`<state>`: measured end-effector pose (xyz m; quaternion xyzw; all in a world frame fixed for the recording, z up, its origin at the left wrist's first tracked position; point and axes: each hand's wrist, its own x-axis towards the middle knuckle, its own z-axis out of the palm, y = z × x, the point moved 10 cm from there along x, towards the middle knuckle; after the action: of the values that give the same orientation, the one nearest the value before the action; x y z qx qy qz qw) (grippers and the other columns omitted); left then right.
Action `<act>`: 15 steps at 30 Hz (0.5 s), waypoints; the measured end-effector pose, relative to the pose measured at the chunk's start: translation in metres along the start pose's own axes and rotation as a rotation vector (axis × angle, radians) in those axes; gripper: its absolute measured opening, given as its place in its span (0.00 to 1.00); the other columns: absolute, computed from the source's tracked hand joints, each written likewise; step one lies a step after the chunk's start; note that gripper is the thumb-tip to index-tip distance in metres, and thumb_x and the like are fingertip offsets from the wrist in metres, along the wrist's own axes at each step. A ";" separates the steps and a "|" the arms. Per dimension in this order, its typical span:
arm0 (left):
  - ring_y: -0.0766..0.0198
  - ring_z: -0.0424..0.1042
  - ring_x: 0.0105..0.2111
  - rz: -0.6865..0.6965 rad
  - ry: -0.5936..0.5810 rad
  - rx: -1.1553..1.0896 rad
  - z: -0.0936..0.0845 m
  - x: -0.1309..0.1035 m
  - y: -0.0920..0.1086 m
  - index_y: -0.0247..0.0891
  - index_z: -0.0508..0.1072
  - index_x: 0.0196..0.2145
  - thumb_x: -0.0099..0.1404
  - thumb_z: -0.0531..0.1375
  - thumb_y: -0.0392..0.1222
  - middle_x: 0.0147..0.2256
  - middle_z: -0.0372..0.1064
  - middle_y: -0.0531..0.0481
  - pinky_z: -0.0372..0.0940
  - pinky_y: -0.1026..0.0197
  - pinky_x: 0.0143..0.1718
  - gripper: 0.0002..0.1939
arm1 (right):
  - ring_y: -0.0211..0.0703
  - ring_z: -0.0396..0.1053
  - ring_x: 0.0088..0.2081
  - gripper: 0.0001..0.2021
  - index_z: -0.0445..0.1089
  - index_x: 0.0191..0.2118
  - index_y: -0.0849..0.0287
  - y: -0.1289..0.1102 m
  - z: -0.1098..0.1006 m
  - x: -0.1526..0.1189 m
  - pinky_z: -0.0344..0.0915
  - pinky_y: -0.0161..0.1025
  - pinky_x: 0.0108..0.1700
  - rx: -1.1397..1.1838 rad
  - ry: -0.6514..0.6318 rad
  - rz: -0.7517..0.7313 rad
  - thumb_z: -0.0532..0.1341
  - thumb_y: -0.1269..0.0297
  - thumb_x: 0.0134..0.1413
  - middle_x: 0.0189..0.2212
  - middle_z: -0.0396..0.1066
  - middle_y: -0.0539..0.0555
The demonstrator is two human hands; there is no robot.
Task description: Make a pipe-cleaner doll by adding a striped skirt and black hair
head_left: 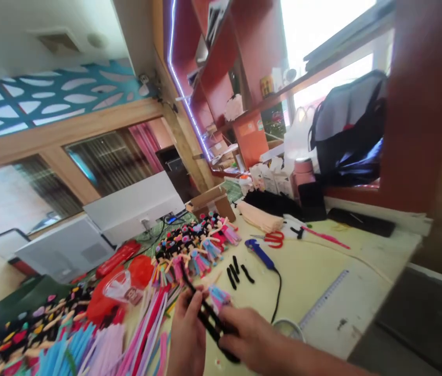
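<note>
Black fuzzy pipe cleaners (210,325) run slantwise between my two hands at the near side of the table. My left hand (187,326) is closed, with thumb and fingers pinching their upper part. Lower down, my right hand (246,334) is closed around the same black strands, and their ends stick out below it. Just beyond my right hand is a small pink and blue doll body (219,296); whether the fingers touch it, I cannot tell. Short black pipe cleaner pieces (233,274) lie farther off on the tabletop.
A blue glue gun (260,254) with a black cord, red scissors (274,239) and a clear ruler (325,297) lie to the right. Finished dolls (197,245) crowd the table beyond my hands. Bundles of coloured pipe cleaners (103,347) fill the left. A round container (288,329) stands by my right forearm.
</note>
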<state>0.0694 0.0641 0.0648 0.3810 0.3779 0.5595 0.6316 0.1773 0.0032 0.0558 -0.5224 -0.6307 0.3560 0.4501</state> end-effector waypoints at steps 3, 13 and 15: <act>0.58 0.76 0.35 -0.020 0.014 0.023 0.001 -0.004 -0.009 0.40 0.73 0.37 0.45 0.71 0.40 0.34 0.76 0.49 0.71 0.60 0.34 0.20 | 0.34 0.58 0.26 0.06 0.59 0.28 0.56 -0.003 -0.002 -0.010 0.52 0.31 0.28 0.025 -0.067 -0.014 0.57 0.72 0.41 0.23 0.60 0.44; 0.58 0.78 0.33 -0.096 -0.118 0.079 0.039 -0.041 -0.017 0.38 0.71 0.36 0.51 0.68 0.40 0.30 0.77 0.48 0.71 0.54 0.41 0.14 | 0.30 0.61 0.17 0.07 0.61 0.31 0.58 0.021 -0.001 -0.060 0.56 0.28 0.19 0.451 -0.221 0.295 0.54 0.71 0.40 0.22 0.66 0.45; 0.58 0.77 0.33 -0.074 -0.161 0.065 0.044 -0.050 -0.015 0.39 0.70 0.36 0.53 0.68 0.42 0.30 0.77 0.49 0.71 0.53 0.42 0.14 | 0.29 0.59 0.17 0.06 0.61 0.31 0.58 0.018 -0.002 -0.067 0.56 0.27 0.20 0.429 -0.216 0.257 0.55 0.70 0.42 0.20 0.63 0.43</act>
<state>0.1108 0.0104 0.0726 0.4308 0.3577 0.4910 0.6674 0.1883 -0.0588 0.0264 -0.4500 -0.5138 0.5893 0.4316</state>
